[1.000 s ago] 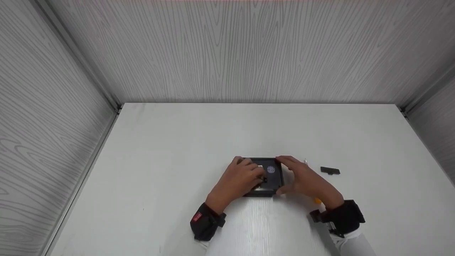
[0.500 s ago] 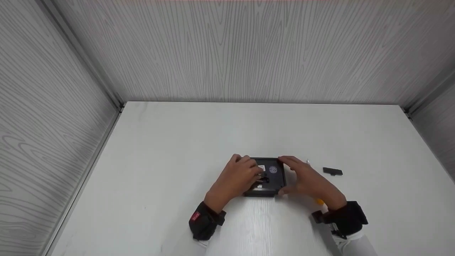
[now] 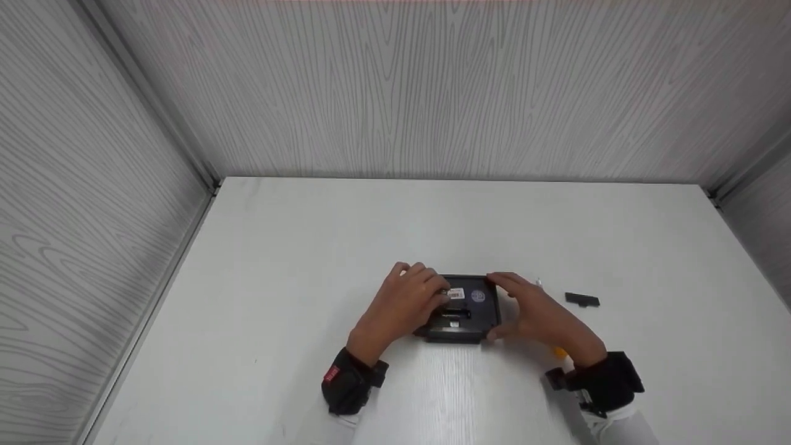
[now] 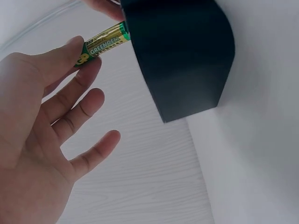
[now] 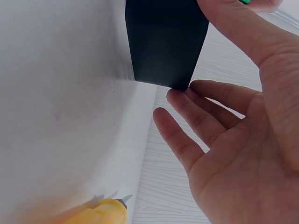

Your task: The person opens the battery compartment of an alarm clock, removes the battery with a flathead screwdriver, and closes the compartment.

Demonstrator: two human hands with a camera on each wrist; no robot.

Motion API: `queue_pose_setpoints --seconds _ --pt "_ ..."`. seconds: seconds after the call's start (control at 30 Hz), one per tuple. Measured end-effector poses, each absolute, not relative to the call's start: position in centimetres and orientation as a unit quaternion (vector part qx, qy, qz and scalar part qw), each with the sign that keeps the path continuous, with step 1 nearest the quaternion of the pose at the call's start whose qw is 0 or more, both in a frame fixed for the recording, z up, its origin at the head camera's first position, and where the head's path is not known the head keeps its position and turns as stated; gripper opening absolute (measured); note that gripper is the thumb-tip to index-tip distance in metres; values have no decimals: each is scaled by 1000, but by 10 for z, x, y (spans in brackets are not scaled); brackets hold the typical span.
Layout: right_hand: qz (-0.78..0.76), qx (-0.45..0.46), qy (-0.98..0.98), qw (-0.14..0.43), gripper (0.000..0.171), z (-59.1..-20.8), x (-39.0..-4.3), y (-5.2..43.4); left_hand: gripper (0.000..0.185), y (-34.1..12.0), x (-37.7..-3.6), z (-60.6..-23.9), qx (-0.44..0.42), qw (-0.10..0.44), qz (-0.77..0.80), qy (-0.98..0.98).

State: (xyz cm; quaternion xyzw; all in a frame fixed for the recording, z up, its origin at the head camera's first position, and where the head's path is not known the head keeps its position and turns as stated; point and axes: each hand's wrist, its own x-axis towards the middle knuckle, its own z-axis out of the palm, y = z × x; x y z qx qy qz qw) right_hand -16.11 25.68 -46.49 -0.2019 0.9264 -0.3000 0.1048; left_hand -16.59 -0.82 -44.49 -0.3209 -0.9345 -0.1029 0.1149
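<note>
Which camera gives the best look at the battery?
The left wrist view: the green-and-gold battery shows plainly, label readable, pinched by the left hand beside the black device. The head view hides it behind the fingers; the right wrist view shows only a green sliver.

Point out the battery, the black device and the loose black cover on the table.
battery (image 4: 102, 43): left wrist view, on its green and gold label.
black device (image 3: 465, 307): head view, on its upturned back by the stickers.
loose black cover (image 3: 581, 300): head view, on its middle.

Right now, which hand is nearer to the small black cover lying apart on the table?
Right. The right hand steadies the black device, beside the small black cover; the left hand is beyond the device.
</note>
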Motion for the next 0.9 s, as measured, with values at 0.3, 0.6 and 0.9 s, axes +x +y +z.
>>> queue_pose_setpoints --seconds 0.3,0.6,0.9 --pt "-301 -208 925 103 101 -467 -162 258 21 -27 -171 -440 -305 138 -147 -931" --pt "-291 -213 928 98 101 -465 -162 257 18 -45 -176 -434 -271 130 -211 -930" --pt "-293 -208 928 102 102 -465 -161 257 12 -64 -178 -432 -259 124 -252 -924"
